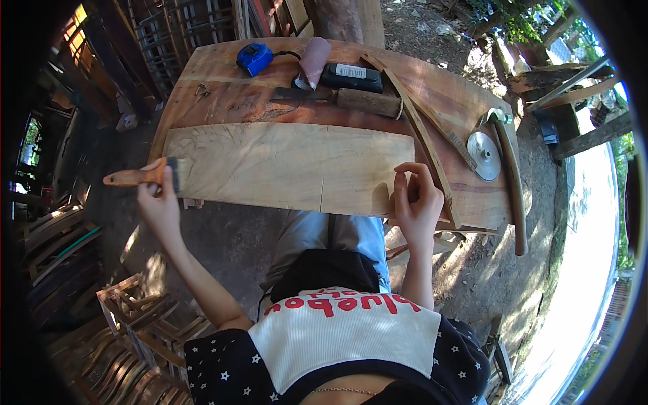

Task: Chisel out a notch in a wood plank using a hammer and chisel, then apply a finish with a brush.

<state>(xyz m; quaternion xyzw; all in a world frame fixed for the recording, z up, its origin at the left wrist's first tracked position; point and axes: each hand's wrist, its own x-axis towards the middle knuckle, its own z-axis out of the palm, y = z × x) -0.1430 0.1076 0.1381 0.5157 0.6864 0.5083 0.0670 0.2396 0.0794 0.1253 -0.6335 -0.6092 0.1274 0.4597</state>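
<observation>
Well, from my remote seat I see the left hand [158, 199], at centre left of the frame, with thumb and fingers closed on an orange-handled brush [140, 177], its bristles at the left end of the pale board [283, 165] spanning the middle. Right of centre, the right hand [421, 202] curls its fingers by the board's other end, though I can't tell whether they touch it or pinch anything.
</observation>
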